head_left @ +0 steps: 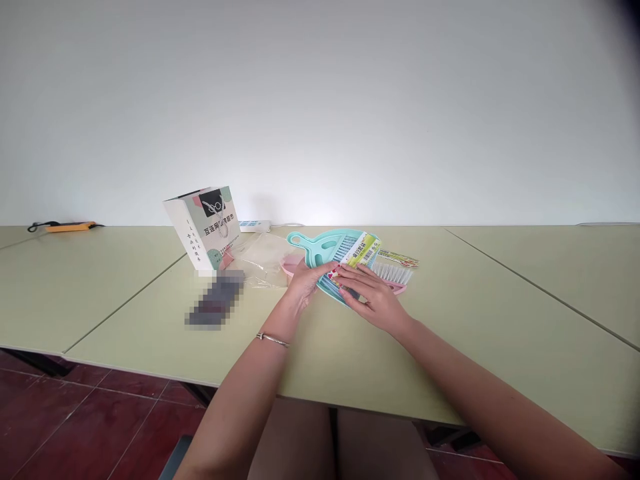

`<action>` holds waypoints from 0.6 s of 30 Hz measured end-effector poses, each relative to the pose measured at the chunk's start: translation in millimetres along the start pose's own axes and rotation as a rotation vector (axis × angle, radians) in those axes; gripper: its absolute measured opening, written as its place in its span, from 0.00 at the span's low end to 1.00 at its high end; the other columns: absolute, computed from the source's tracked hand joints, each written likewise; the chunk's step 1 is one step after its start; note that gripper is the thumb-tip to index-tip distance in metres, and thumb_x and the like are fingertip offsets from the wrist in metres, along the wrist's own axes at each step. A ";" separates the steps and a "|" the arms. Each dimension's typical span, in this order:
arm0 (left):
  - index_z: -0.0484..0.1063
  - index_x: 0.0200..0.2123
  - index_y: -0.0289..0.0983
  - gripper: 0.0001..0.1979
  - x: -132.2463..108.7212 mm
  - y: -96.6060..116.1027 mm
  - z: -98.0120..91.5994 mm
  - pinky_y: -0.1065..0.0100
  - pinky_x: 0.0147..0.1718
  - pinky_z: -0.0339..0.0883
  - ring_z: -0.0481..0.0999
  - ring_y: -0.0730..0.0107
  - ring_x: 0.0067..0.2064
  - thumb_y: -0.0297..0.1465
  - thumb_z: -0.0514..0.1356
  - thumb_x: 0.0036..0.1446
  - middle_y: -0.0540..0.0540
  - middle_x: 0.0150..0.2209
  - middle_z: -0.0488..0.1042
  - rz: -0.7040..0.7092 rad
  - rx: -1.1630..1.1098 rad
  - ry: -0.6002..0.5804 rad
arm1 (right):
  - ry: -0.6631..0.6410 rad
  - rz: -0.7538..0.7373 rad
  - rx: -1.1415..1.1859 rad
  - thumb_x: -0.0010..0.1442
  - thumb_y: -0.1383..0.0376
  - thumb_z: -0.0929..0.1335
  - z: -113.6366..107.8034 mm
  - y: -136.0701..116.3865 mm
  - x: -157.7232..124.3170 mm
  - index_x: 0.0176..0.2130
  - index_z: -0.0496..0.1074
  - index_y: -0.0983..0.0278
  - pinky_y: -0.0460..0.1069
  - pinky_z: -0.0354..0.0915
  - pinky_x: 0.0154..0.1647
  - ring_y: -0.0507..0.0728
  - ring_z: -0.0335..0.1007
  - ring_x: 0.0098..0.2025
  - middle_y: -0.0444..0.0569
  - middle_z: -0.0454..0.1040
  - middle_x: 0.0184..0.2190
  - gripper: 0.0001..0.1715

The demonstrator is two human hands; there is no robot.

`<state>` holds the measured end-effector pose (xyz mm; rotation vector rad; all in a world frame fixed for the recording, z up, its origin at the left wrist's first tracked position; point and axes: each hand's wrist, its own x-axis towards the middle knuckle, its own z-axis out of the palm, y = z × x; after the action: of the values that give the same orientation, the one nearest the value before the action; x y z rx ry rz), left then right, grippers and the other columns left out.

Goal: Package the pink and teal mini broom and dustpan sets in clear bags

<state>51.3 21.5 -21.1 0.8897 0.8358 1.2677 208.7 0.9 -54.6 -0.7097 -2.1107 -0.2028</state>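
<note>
A turquoise dustpan (325, 245) is held tilted above the table, with a blue-bristled brush (346, 248) nested in it. A yellow-green and white printed label (367, 248) wraps across the two. My left hand (304, 283) is closed on the dustpan's near left edge, thumb on top and the other fingers hidden underneath. My right hand (371, 297) lies over the label and brush, its fingers stretched out and touching them. Behind and partly under the dustpan, a pink brush (397, 288) with white bristles lies on the table.
A printed paper bag (210, 230) stands to the left, beside crumpled clear plastic (263, 260). A pixelated dark object (215, 300) lies before it. An orange object with a black cord (70, 227) sits by the wall. The pale green table (150, 340) has seams between its sections.
</note>
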 end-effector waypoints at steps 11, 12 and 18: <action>0.73 0.36 0.34 0.27 2.2 -1.8 -2.4 0.61 0.36 0.73 0.78 0.62 0.32 0.29 0.74 0.27 0.43 0.33 0.78 -0.029 0.067 0.030 | 0.343 0.369 0.418 0.61 0.62 0.64 -10.5 7.9 0.1 0.45 0.70 0.57 0.59 0.58 0.61 0.57 0.63 0.58 0.48 0.72 0.52 0.12; 0.72 0.36 0.34 0.27 2.2 -1.2 -2.5 0.60 0.36 0.73 0.78 0.62 0.33 0.29 0.74 0.27 0.43 0.33 0.78 -0.030 0.071 0.032 | 0.445 0.482 0.439 0.59 0.61 0.65 -10.8 9.5 1.1 0.47 0.68 0.56 0.58 0.58 0.60 0.57 0.61 0.60 0.48 0.69 0.54 0.14; 0.71 0.41 0.36 0.27 0.6 -4.0 -1.9 0.58 0.44 0.71 0.78 0.62 0.39 0.28 0.73 0.33 0.42 0.39 0.77 0.066 0.089 -0.085 | 0.165 1.045 0.975 0.57 0.51 0.65 -12.5 22.8 4.3 0.43 0.67 0.60 0.55 0.74 0.35 0.60 0.76 0.40 0.52 0.77 0.40 0.19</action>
<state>51.4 21.9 -25.6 1.0428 0.8065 1.2482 228.1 16.6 -46.2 -0.9889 -1.1916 1.1914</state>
